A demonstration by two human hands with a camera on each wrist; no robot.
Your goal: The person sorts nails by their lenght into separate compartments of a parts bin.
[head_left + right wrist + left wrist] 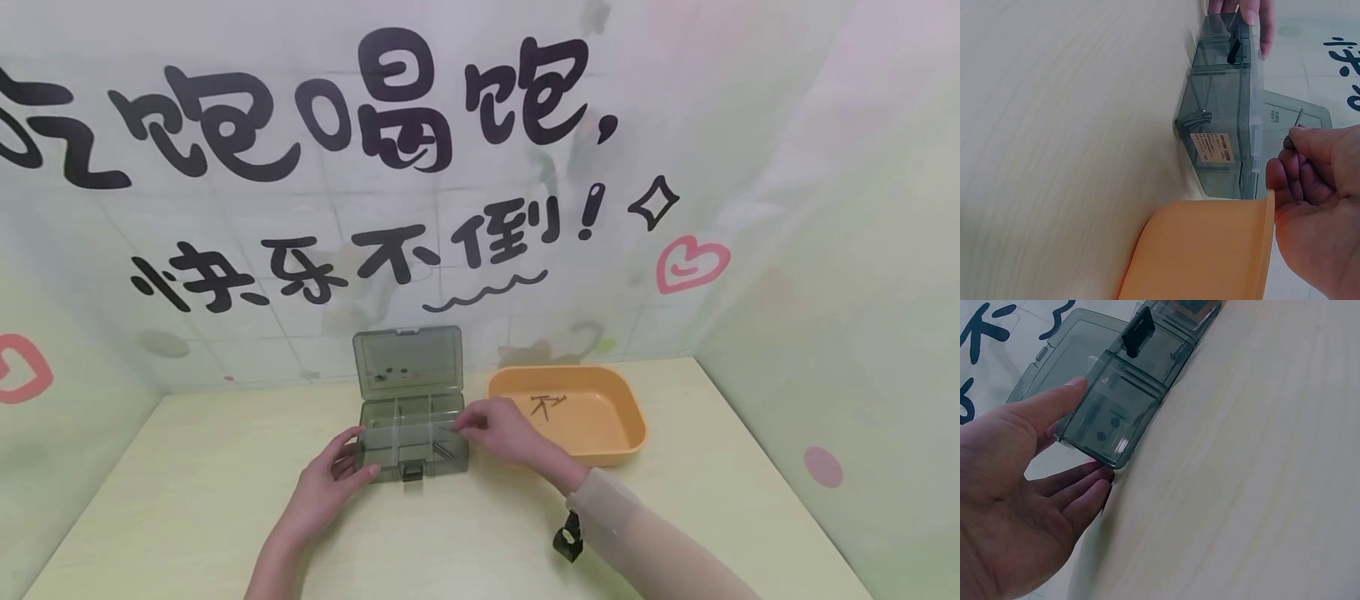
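Note:
A grey see-through divided box [412, 472] stands on the table with its lid [408, 362] raised. My left hand [326, 483] grips its left end, with the thumb [1063, 400] on the upper rim and the other fingers against the end wall. Over the box's right side, my right hand [501, 429] pinches a thin metal screw [1299, 117] between thumb and fingertips. Several screws [1194, 119] lie together in the box's front right compartment. More screws [546, 405] are in the orange tray [633, 417], right behind my right hand.
The tray stands just right of the box, and its rim [1270, 231] lies close under my right hand. A printed wall [300, 217] rises at the table's back edge. A black strap piece [568, 537] hangs at the right sleeve [622, 517].

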